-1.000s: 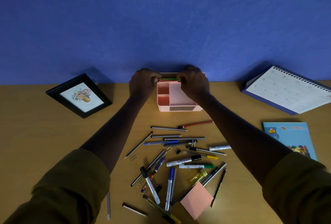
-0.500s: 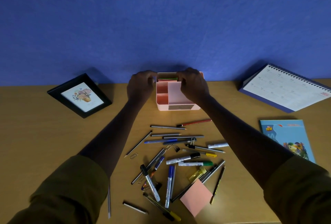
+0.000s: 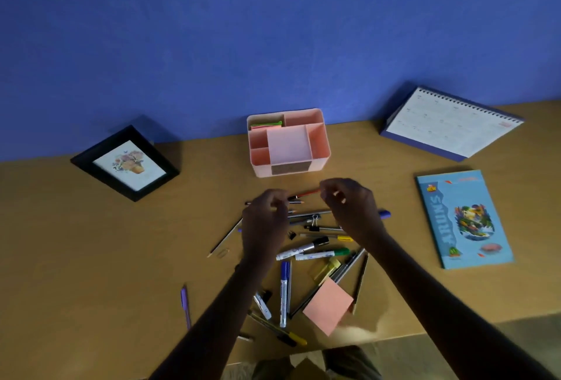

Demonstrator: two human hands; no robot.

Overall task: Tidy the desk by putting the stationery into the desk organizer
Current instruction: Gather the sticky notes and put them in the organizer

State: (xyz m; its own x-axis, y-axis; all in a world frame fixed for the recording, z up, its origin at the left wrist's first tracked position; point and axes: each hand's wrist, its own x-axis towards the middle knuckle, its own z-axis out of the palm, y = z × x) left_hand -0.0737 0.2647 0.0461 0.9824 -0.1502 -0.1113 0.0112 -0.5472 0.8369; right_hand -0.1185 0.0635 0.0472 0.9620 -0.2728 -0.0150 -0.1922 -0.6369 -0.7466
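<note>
My left hand (image 3: 265,222) has come off the pink organizer (image 3: 261,171) and now hovers over the scattered pens (image 3: 315,255), fingers loosely curled and gripping nothing. The organizer stands uncovered against the wall, with green and pink sticky notes (image 3: 265,124) in its back-left compartment. My right hand (image 3: 352,209) has drawn back too, fingers loosely bent and empty above the red pencil (image 3: 306,194).

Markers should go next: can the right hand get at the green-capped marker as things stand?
Probably yes: the green-capped marker lies uncovered, nothing on top of it, close to the right hand, which seems empty.
</note>
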